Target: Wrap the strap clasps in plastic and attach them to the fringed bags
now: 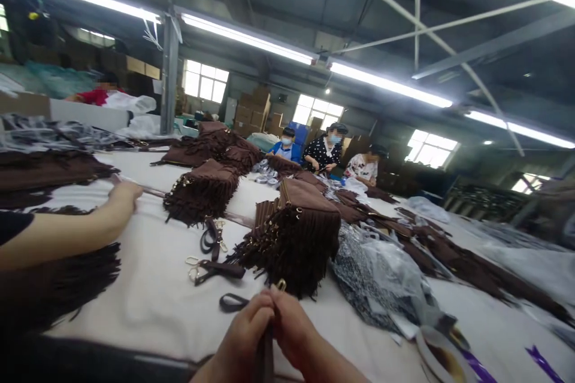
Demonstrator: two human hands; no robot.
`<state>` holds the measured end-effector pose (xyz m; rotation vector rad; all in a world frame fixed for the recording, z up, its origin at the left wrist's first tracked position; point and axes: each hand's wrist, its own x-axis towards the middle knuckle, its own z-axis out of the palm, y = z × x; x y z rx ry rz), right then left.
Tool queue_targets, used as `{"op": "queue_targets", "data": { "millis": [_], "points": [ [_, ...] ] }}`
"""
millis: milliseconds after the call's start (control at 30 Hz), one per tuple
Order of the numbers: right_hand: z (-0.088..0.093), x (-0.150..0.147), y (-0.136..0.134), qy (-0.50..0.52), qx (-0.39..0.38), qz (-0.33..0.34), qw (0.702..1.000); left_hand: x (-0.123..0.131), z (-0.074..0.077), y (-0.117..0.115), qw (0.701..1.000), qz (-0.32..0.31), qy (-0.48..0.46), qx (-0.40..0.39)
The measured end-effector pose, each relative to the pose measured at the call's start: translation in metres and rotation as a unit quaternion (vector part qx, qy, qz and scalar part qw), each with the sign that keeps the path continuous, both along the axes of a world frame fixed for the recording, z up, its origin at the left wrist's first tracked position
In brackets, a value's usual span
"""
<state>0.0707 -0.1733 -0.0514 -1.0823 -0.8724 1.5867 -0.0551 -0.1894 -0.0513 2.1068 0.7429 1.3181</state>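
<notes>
At bottom centre, the left hand (pixel 245 334) and right hand (pixel 293 324) pinch a dark strap (pixel 265 356), likely light and pliant, best gripped beside its gold clasp (pixel 281 285).

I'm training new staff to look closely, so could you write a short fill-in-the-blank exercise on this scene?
1. The left hand and right hand hold a dark strap; the metal clasp at their fingertips is ____-coloured.
2. The stacked bags beyond the hands are trimmed with hanging ____.
3. A co-worker's arm reaches in from the picture's ____ edge.
4. The shiny strips at lower right are ____.

Missing words: gold; fringe; left; purple.
</notes>
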Motion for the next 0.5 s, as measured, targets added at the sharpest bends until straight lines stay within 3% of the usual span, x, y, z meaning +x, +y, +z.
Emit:
{"op": "queue_targets", "data": {
  "millis": [133, 233, 333, 500],
  "points": [
    [-0.008, 0.000, 0.004, 0.000, -0.018, -0.079, 0.997, 0.005, -0.017, -0.014, 0.991, 0.012, 0.056, 0.120],
    [-0.022, 0.022, -0.004, -0.041, -0.040, -0.042, 0.997, 0.000, -0.036, -0.011, 0.987, 0.091, 0.079, 0.107],
    [-0.028, 0.042, -0.013, -0.065, -0.041, 0.006, 0.997, 0.002, -0.042, 0.003, 0.969, 0.187, 0.126, 0.105],
    [-0.015, 0.060, -0.011, -0.071, 0.021, 0.060, 0.995, 0.022, -0.035, 0.032, 0.962, 0.119, 0.236, 0.072]
  ]
}}
